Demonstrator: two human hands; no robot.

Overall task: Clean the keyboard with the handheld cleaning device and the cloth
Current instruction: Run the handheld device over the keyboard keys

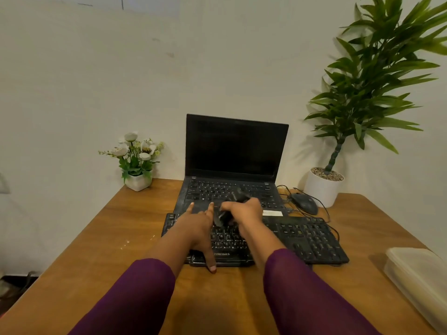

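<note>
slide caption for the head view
Right hand holds a handheld cleaner over the black keyboard, left hand resting on it

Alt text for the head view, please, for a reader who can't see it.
The right hand grips a black handheld cleaning device over a black keyboard on a wooden table, while the left hand rests flat on the keys. An open laptop stands behind.

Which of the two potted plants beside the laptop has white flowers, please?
The small plant left of the laptop; the tall plant on the right has only green leaves.

Wooden table [116, 250] with keyboard [309, 235], laptop [232, 151], mouse [304, 203]
</note>
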